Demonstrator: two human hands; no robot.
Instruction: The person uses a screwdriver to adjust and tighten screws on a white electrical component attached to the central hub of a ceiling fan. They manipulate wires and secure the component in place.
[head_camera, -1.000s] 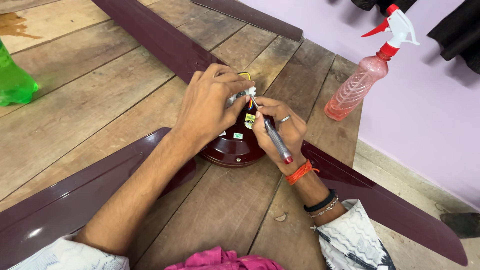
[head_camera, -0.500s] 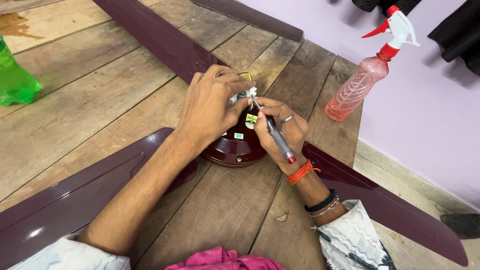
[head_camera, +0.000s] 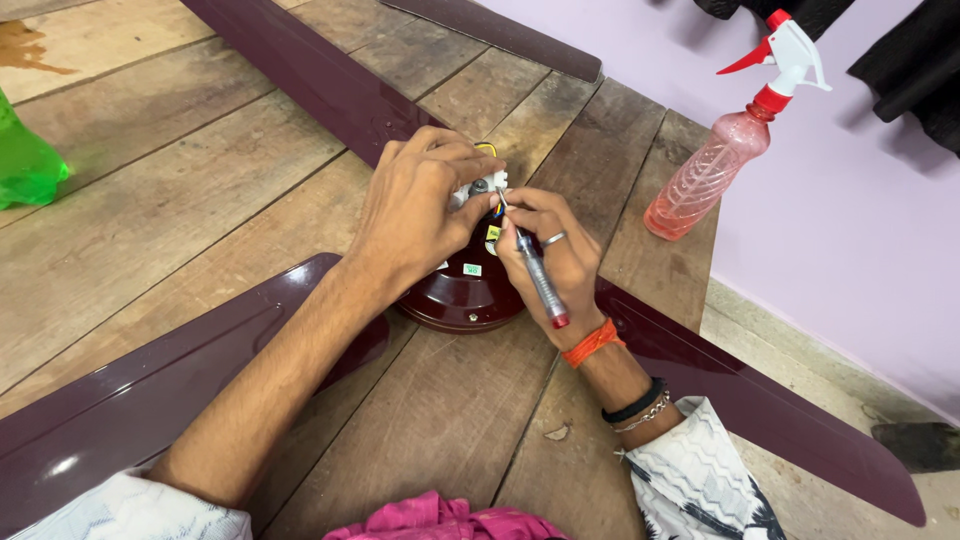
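A dark maroon ceiling fan lies on a wooden table, its round motor hub (head_camera: 463, 296) in the middle and long blades (head_camera: 150, 390) spreading out. My left hand (head_camera: 420, 205) pinches a small white connector block (head_camera: 488, 184) with coloured wires on top of the hub. My right hand (head_camera: 555, 255) grips a slim screwdriver (head_camera: 537, 272) with a clear handle and red end, its tip pressed into the block. Much of the hub's top is hidden under both hands.
A pink spray bottle (head_camera: 715, 165) with a red and white trigger stands at the table's right edge by a lilac wall. A green plastic bottle (head_camera: 25, 160) sits at the far left. Other blades (head_camera: 310, 80) run to the back and the right (head_camera: 780, 420).
Both hands stay on the connector block; the screwdriver has shifted only slightly in my right hand.
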